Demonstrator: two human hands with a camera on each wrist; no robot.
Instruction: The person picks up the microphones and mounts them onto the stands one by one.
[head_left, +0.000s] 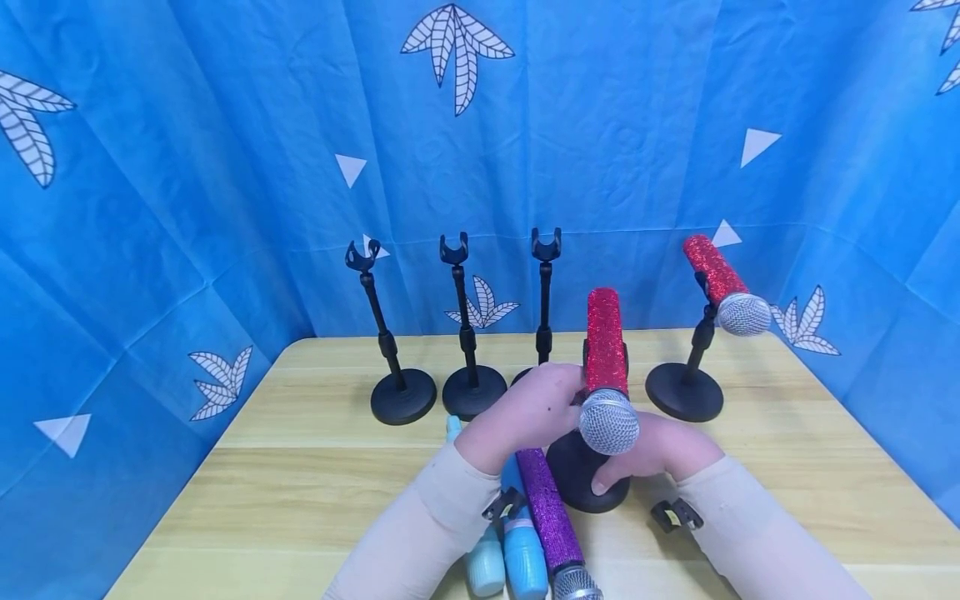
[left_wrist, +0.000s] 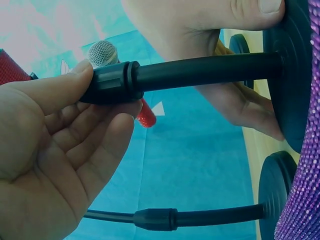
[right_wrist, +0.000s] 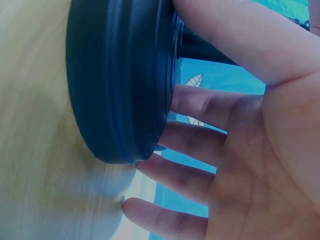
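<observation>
A red glittery microphone (head_left: 604, 342) with a silver mesh head rests in the clip of a black microphone stand (head_left: 581, 475), head tilted down toward me. My left hand (head_left: 540, 408) pinches the collar of that stand's pole (left_wrist: 112, 82) between thumb and fingers, just under the microphone. Lower down, my right hand (head_left: 660, 450) grips the round base (right_wrist: 120, 85), its thumb on top and its fingers at the rim. In the right wrist view the base stands right at the wooden tabletop.
Three bare black stands (head_left: 403, 396) line the back left. A second red microphone (head_left: 716, 267) sits on a stand (head_left: 684, 392) at right. A purple microphone (head_left: 551, 517) and two light-blue bottle-shaped objects (head_left: 525, 550) lie in front, by my left forearm. Blue curtain (head_left: 600, 125) surrounds the table (head_left: 300, 475).
</observation>
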